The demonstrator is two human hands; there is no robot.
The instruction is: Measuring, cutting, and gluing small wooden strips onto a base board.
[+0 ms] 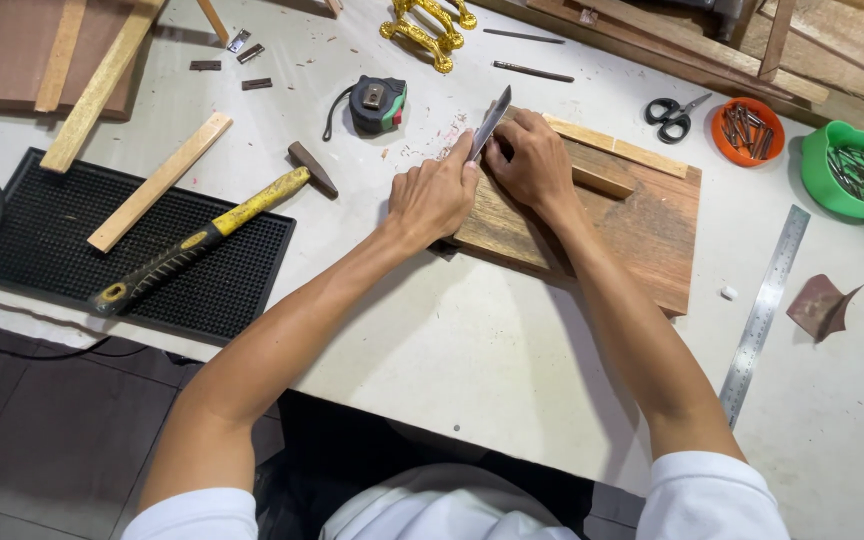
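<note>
A flat grey metal blade (490, 123) is held against the far left corner of a worn brown wooden board (642, 235), its long axis running from the hands up and to the right, tip pointing away from the person. It is pinched by the left hand (434, 198), fingers closed on its lower part, while the right hand (529, 160) is pressed beside it on the board, fingertips touching the blade. A pale wooden strip (617, 150) lies just right of the right hand. A black and green tape measure (376, 105) sits beyond the left hand, and a yellow-handled hammer (214, 232) lies to its left.
</note>
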